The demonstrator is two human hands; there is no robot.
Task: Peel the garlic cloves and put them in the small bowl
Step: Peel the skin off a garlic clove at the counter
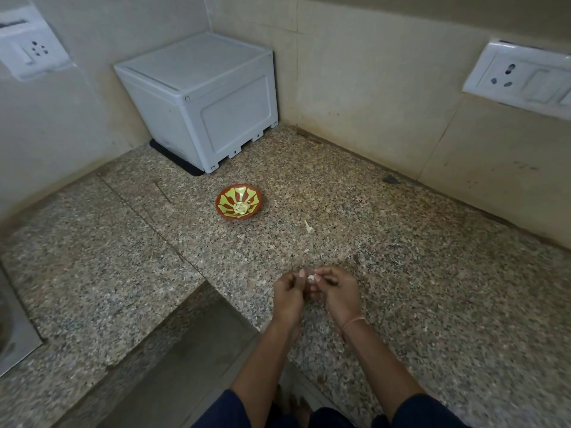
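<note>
A small red bowl with a yellow-green pattern stands on the speckled granite counter, with pale peeled garlic cloves lying in its middle. Nearer to me, above the counter's front edge, my left hand and my right hand are held together. A small white garlic clove is pinched between the fingertips of both hands. A scrap of garlic skin lies on the counter to the right of the bowl.
A white plastic box on a black mat fills the back corner behind the bowl. Wall sockets are on the right wall and socket on the left. A steel sink edge shows at far left.
</note>
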